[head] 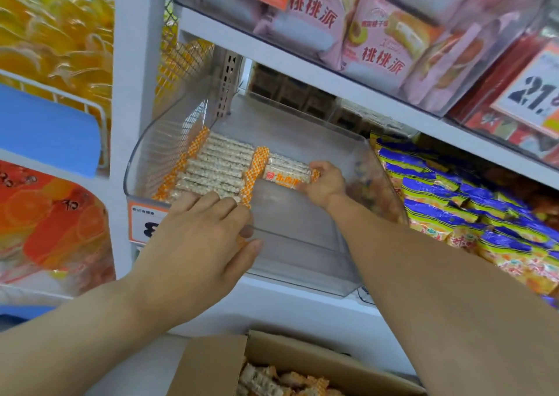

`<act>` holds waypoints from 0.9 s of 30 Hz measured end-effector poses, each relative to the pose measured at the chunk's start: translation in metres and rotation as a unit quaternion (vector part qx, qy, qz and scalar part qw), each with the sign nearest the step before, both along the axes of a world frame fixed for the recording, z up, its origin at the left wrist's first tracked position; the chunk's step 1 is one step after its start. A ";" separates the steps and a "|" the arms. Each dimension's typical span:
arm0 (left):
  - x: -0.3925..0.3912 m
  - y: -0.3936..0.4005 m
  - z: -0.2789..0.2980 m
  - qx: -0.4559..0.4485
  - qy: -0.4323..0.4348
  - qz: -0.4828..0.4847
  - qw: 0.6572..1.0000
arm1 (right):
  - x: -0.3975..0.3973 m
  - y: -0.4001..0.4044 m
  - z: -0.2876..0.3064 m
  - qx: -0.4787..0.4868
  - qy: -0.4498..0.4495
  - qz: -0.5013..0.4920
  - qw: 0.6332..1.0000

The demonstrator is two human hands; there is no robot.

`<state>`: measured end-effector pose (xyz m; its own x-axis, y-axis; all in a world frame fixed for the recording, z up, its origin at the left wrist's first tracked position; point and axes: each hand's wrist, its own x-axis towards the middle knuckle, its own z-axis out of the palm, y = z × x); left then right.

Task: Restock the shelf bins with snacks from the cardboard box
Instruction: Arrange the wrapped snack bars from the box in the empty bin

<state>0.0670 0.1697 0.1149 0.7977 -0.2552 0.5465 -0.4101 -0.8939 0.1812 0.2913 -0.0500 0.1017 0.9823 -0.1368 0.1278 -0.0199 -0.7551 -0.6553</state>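
Head view: right hand [325,184] pinches one orange-ended rice cracker pack [287,173] inside clear shelf bin [305,244], at 3 o'clock of packed row [211,170]. Left hand [196,244] fingers straight, pressing row's front. Cardboard box [272,368] at 6 o'clock.

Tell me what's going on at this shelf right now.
A person is restocking a clear bin with orange-wrapped snack bars. The right hand sets one bar beside the packed row, which the left hand steadies. The open cardboard box below holds more bars.
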 end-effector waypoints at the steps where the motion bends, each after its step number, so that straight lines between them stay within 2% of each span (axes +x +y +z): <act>1: 0.000 -0.001 0.000 -0.003 -0.002 0.004 1.000 | 0.000 0.001 -0.001 0.010 0.002 0.000 1.000; 7: 0.000 -0.004 0.001 -0.029 -0.024 0.008 0.999 | -0.003 0.004 -0.004 0.068 -0.012 0.006 0.998; 11: 0.003 -0.003 -0.002 -0.024 -0.017 0.009 1.000 | -0.001 0.002 -0.007 0.043 -0.012 0.003 0.999; 14: 0.003 0.000 -0.003 -0.040 -0.017 -0.003 0.999 | -0.009 0.000 0.003 -0.018 -0.018 -0.002 1.000; 17: 0.003 0.001 -0.003 -0.050 -0.014 -0.014 0.999 | -0.023 0.000 0.023 -0.024 -0.071 -0.002 0.997; 21: 0.000 -0.002 0.006 -0.104 -0.009 -0.036 0.994 | -0.063 0.009 0.059 0.078 -0.072 0.078 0.991; 24: -0.010 -0.014 0.019 -0.144 -0.026 -0.096 0.985 | -0.131 0.009 0.086 0.172 -0.054 0.190 0.965; 27: -0.026 -0.034 0.021 -0.176 0.054 -0.174 0.967 | -0.214 -0.010 0.094 0.213 -0.023 0.265 0.940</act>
